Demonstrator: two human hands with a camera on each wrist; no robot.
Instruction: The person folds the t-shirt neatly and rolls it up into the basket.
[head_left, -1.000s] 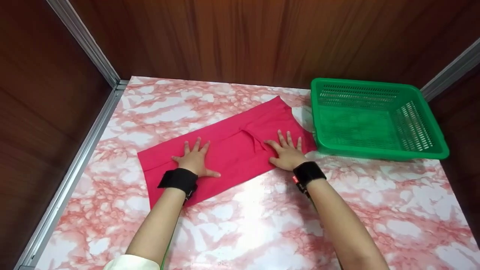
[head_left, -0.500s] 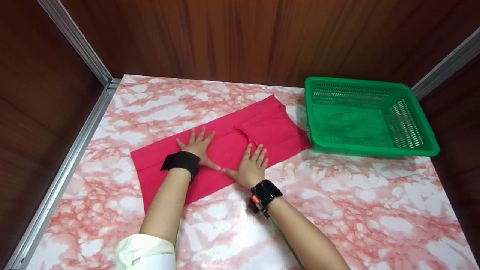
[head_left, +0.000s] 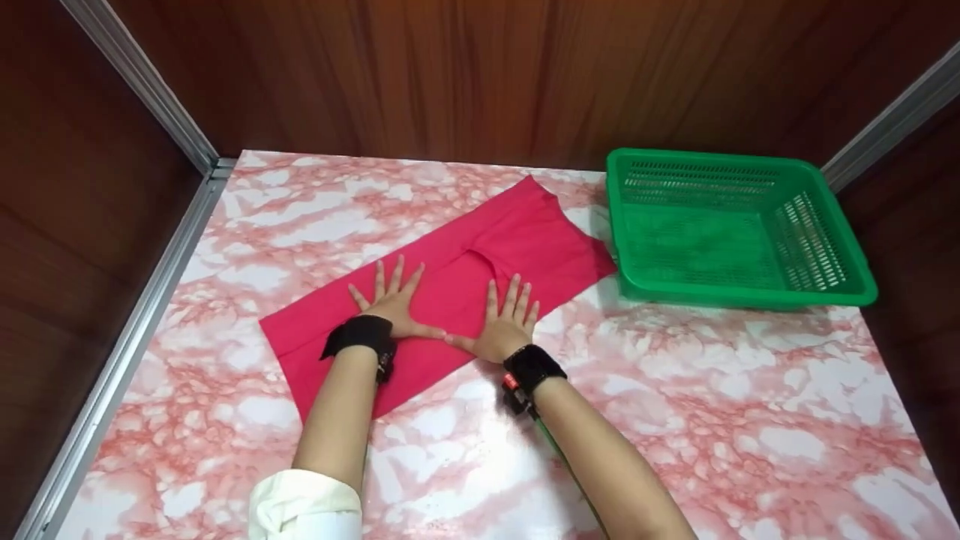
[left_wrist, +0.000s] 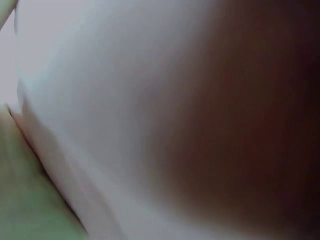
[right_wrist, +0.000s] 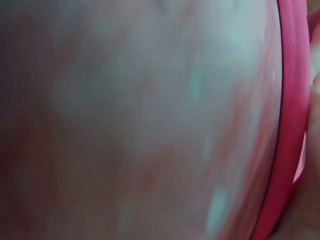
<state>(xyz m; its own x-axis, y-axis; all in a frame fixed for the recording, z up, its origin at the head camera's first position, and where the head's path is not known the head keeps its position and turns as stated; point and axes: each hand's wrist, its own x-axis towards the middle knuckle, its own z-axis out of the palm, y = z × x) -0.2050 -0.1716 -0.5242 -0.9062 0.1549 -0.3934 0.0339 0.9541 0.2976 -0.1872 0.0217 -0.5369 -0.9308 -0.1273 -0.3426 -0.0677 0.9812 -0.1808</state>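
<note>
A folded red cloth garment (head_left: pixel 442 292) lies slantwise on the marbled table, with a curved fold line near its middle. My left hand (head_left: pixel 391 307) rests on it with fingers spread. Close beside it, my right hand (head_left: pixel 506 330) lies spread on the garment's near edge, the two thumbs meeting tip to tip. In the right wrist view a strip of the garment (right_wrist: pixel 292 110) runs down the right side beside the hand. The left wrist view is mostly blurred.
A green plastic basket (head_left: pixel 720 292) with slotted walls stands at the back right, right by the garment's far corner. Wooden panels (head_left: pixel 420 75) with metal rails (head_left: pixel 135 315) enclose the marbled table (head_left: pixel 712 435).
My right hand has slid left across the garment until its thumb meets the left thumb. The garment has turned slightly, its right end swinging away from me.
</note>
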